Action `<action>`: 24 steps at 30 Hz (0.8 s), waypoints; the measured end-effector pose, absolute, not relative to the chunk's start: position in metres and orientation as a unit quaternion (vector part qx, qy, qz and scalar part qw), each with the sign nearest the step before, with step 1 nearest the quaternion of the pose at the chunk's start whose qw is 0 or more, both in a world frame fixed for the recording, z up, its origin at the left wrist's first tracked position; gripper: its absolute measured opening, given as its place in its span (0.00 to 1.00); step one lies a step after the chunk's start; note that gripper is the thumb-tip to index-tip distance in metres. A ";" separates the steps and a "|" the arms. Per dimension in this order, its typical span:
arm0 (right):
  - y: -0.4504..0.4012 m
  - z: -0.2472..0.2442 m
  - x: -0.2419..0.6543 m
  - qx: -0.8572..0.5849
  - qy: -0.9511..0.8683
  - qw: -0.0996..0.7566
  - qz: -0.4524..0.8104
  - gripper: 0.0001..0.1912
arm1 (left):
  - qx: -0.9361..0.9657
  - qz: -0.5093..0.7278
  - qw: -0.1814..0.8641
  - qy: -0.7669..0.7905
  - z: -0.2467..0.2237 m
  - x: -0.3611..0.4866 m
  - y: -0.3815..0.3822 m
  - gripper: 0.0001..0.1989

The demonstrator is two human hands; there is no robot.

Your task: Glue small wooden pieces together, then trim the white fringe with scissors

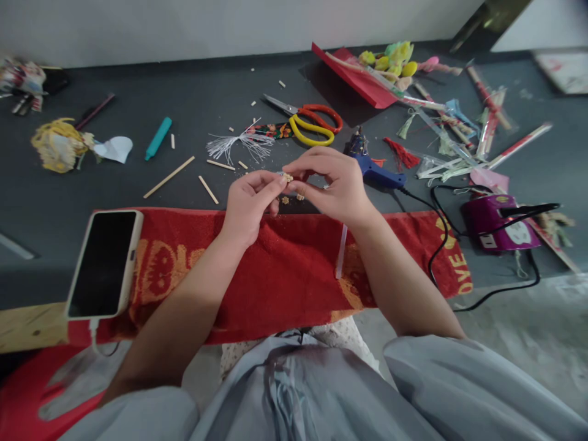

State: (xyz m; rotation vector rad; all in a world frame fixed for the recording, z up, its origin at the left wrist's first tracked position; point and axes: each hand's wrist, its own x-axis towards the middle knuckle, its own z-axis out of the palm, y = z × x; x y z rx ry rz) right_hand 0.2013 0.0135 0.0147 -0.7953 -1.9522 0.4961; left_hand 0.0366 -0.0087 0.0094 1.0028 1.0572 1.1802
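My left hand (252,199) and my right hand (333,184) meet over the table's near side, both closed in a pinch. Between their fingertips is a small cream-coloured bead-like piece (287,177), partly covered by the fingers. Just below it on the table lie a small tan flower-shaped piece (285,200) and another little pale piece (300,197). Behind the hands are scissors (316,125) with red and yellow handles and a bundle of white strands (240,146). A blue glue gun (379,173) rests beside my right hand.
A red towel (285,275) runs along the table's front edge, with a phone (105,263) on its left end. Thin wooden sticks (169,177) and a teal marker-like tube (158,139) lie left. A purple power block (498,223) with black cables stands right. Red paper (353,76) lies behind.
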 end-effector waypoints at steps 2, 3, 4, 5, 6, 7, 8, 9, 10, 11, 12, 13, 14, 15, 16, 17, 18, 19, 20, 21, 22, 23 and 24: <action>0.014 0.015 0.202 -0.316 -0.801 0.461 0.213 0.13 | 0.438 0.506 0.594 0.446 0.009 0.036 -0.009 0.11; 0.015 0.015 0.203 -0.312 -0.802 0.460 0.219 0.13 | 0.440 0.505 0.597 0.441 0.010 0.035 -0.009 0.11; 0.015 0.015 0.203 -0.308 -0.802 0.460 0.224 0.12 | 0.441 0.506 0.600 0.436 0.010 0.035 -0.010 0.12; 0.015 0.015 0.203 -0.303 -0.801 0.462 0.228 0.12 | 0.441 0.506 0.603 0.431 0.010 0.035 -0.010 0.12; 0.015 0.016 0.203 -0.298 -0.800 0.465 0.232 0.11 | 0.440 0.507 0.606 0.426 0.011 0.034 -0.010 0.12; 0.015 0.016 0.203 -0.294 -0.799 0.469 0.236 0.11 | 0.438 0.509 0.609 0.422 0.011 0.034 -0.010 0.12; 0.015 0.017 0.203 -0.291 -0.797 0.473 0.239 0.10 | 0.439 0.510 0.611 0.417 0.012 0.034 -0.011 0.12; 0.014 0.017 0.203 -0.290 -0.795 0.476 0.242 0.11 | 0.440 0.511 0.612 0.414 0.012 0.034 -0.011 0.13; 0.014 0.018 0.202 -0.290 -0.792 0.478 0.245 0.11 | 0.441 0.511 0.613 0.411 0.012 0.034 -0.011 0.13; 0.013 0.018 0.202 -0.291 -0.790 0.479 0.247 0.12 | 0.442 0.511 0.613 0.408 0.012 0.034 -0.011 0.14; 0.013 0.018 0.202 -0.293 -0.788 0.481 0.248 0.12 | 0.444 0.512 0.613 0.407 0.012 0.034 -0.011 0.14; 0.012 0.018 0.202 -0.295 -0.786 0.484 0.248 0.13 | 0.444 0.511 0.613 0.407 0.012 0.034 -0.011 0.14; 0.012 0.019 0.201 -0.296 -0.785 0.486 0.246 0.13 | 0.445 0.510 0.613 0.407 0.012 0.034 -0.012 0.15; 0.011 0.019 0.201 -0.297 -0.784 0.488 0.244 0.13 | 0.445 0.510 0.612 0.409 0.012 0.034 -0.012 0.15; 0.011 0.018 0.201 -0.297 -0.783 0.490 0.241 0.12 | 0.446 0.508 0.612 0.411 0.012 0.034 -0.012 0.14; 0.011 0.018 0.201 -0.297 -0.784 0.490 0.239 0.12 | 0.445 0.505 0.614 0.413 0.012 0.033 -0.012 0.14; 0.011 0.018 0.201 -0.296 -0.785 0.490 0.237 0.11 | 0.443 0.503 0.616 0.414 0.012 0.033 -0.012 0.14; 0.011 0.018 0.201 -0.295 -0.786 0.490 0.235 0.11 | 0.441 0.501 0.619 0.415 0.013 0.033 -0.012 0.14; 0.011 0.017 0.201 -0.293 -0.787 0.489 0.233 0.10 | 0.439 0.498 0.622 0.415 0.013 0.033 -0.012 0.14; 0.011 0.017 0.201 -0.292 -0.788 0.490 0.231 0.10 | 0.437 0.497 0.625 0.415 0.013 0.033 -0.012 0.14; 0.011 0.017 0.202 -0.289 -0.789 0.491 0.229 0.09 | 0.435 0.495 0.628 0.413 0.014 0.033 -0.013 0.14; 0.011 0.017 0.202 -0.285 -0.790 0.494 0.227 0.09 | 0.433 0.495 0.631 0.411 0.014 0.033 -0.013 0.14; 0.011 0.017 0.202 -0.280 -0.791 0.495 0.226 0.09 | 0.432 0.496 0.633 0.409 0.014 0.033 -0.013 0.14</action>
